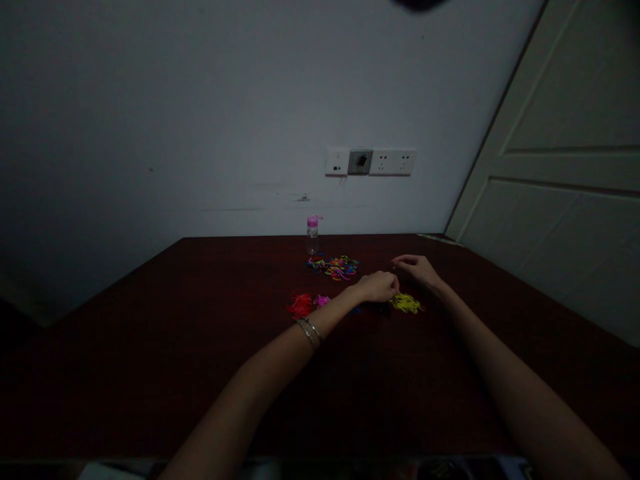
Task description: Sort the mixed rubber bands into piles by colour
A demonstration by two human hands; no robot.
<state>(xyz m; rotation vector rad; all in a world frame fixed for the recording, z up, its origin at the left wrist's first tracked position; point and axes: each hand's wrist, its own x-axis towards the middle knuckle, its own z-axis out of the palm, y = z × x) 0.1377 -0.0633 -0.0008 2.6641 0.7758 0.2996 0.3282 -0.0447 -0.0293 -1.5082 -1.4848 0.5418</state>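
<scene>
My left hand [380, 287] reaches across to the right, its fingers curled closed at the left edge of a pile of yellow rubber bands [407, 304]. What it holds, if anything, is hidden. Just behind that pile is my right hand [416, 267], thumb and fingertips drawn together. Anything between them is too small to make out. Red bands [301, 305] and pink bands [321, 301] lie left of my left forearm, which wears silvery bracelets [310, 332]. A bit of blue [357, 310] and a dark patch show beneath the left wrist. Farther back sits a mixed multicoloured heap of bands [341, 267].
A clear bottle [313, 241] with a pink cap stands behind the mixed heap. The dark reddish table [150, 347] meets a pale wall carrying a row of sockets [393, 162]. A white panelled door [560, 173] rises along the right side. The light is dim.
</scene>
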